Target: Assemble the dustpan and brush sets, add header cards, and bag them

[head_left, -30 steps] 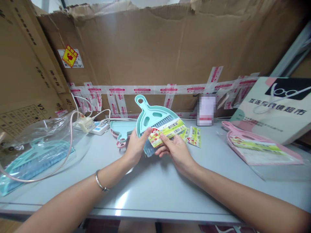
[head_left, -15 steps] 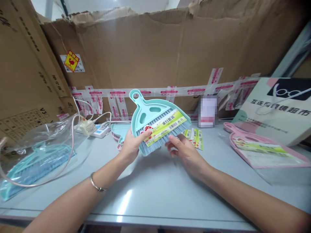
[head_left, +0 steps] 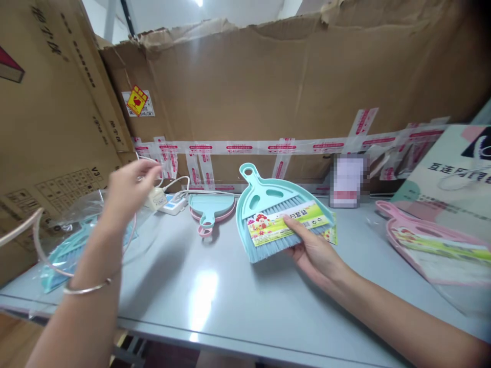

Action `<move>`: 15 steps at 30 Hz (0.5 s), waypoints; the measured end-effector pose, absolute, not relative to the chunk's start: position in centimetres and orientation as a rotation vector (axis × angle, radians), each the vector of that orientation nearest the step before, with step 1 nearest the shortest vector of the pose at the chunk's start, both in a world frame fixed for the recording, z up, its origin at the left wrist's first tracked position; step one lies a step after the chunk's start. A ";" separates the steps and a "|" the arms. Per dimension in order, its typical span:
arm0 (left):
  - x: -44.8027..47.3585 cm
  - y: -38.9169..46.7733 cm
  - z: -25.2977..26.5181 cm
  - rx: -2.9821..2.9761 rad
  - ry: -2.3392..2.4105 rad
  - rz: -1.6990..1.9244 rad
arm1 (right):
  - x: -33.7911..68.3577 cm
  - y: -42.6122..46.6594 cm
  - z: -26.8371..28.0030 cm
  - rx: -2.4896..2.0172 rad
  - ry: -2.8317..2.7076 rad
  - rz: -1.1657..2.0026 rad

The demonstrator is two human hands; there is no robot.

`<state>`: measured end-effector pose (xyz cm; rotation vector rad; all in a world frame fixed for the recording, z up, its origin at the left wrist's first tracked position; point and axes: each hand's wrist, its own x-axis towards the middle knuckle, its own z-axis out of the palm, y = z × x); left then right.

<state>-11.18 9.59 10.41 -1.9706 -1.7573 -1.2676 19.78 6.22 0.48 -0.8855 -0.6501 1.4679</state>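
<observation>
Right fingers (head_left: 297, 230) grip a turquoise dustpan-and-brush set (head_left: 264, 198); left fingers (head_left: 148, 171) are raised well apart from it

Right thumb lies over the lower edge of a printed label card (head_left: 270, 227), with the other right fingers tucked beneath, closed on the set at its lower right side. The set tilts just ahead and left of that grip, above the gray surface (head_left: 245, 301), blue-gray bristles (head_left: 268, 250) showing below the card.

Left fingers are bent, the thumb near them, in front of a charger plug (head_left: 156, 199); whether they pinch anything I cannot tell. Below and right of them sits a white power strip (head_left: 175, 205). Between the two hands' fingers, a turquoise pan (head_left: 213, 203) lies over a pink pan (head_left: 206, 233). Down and left of the left fingers is a turquoise set in clear plastic (head_left: 76, 240).

Just beyond the right fingers, another printed card (head_left: 332, 234) peeks past the held set. Well to their right rests a pink set (head_left: 418, 222), a paper bag (head_left: 441, 179) behind it.
</observation>
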 end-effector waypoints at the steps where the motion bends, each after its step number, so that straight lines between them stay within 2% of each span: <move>1: -14.2 9.7 10.7 -1.826 -1.807 -1.053 | 19.7 6.2 0.5 -0.894 -0.646 1.484; 4: -21.6 10.1 9.8 -1.509 -2.042 -0.539 | 19.5 6.3 0.5 -0.936 -0.613 1.519; 7: -24.1 10.2 8.5 -1.478 -2.124 -0.355 | 19.5 6.3 0.4 -0.956 -0.603 1.538; 10: -22.4 9.2 9.2 -1.340 -2.041 -0.563 | 19.8 6.4 0.5 -0.935 -0.621 1.524; 13: -18.9 7.9 10.6 -1.342 -1.579 -0.952 | 20.6 7.0 1.0 -0.909 -0.651 1.446; 15: -16.4 7.2 10.6 -1.601 -1.234 -1.050 | 21.4 7.4 1.8 -0.907 -0.649 1.391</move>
